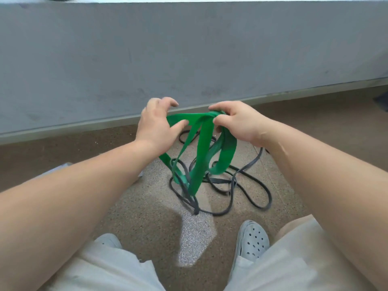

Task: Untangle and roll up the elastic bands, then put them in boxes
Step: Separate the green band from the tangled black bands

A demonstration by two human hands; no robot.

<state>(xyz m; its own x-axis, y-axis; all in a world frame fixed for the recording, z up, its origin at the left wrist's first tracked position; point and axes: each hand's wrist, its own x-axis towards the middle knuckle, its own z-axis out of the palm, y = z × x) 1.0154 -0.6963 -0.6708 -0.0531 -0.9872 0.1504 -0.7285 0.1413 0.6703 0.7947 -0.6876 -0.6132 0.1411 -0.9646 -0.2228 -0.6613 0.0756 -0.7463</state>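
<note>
A wide green elastic band hangs in tangled loops between my hands, above the floor. My right hand pinches its bunched top between thumb and fingers. My left hand has its thumb on the band's left part, its fingers spread and curled above it. Thin black elastic bands lie tangled on the floor below, and some strands are caught in the green loops near the bottom. No box is in view.
A grey wall with a metal skirting runs across the back. The speckled floor holds a bright sun patch. My knees in light shorts and grey clogs sit in the foreground. A pale object peeks out behind my left forearm.
</note>
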